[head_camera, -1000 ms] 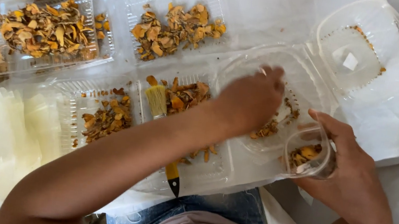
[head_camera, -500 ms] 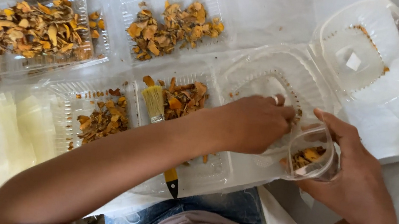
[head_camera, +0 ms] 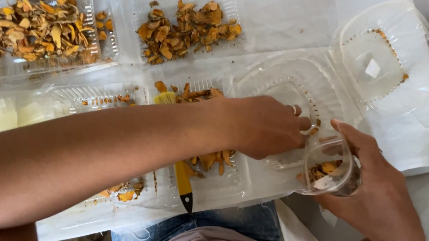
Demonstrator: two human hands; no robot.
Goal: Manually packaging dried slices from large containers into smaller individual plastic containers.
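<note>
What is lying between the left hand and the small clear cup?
Nothing: in the head view the left hand reaches the cup rim, with no gap.

Filled trays (head_camera: 188, 28) crowd the left; bare sheet (head_camera: 288, 20) lies open above.

Small clear cup (head_camera: 329, 169) of dried orange pieces (head_camera: 324, 169)

It is tilted on its side, mouth toward the open clear plastic box (head_camera: 285, 85), partly filled, its rim touching the box's front edge.

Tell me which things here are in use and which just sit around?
In use:
- small clear cup held by right hand
- left hand over the open clear container

Lying about:
- tray of dried pieces
- yellow-handled brush
- round tub
</note>
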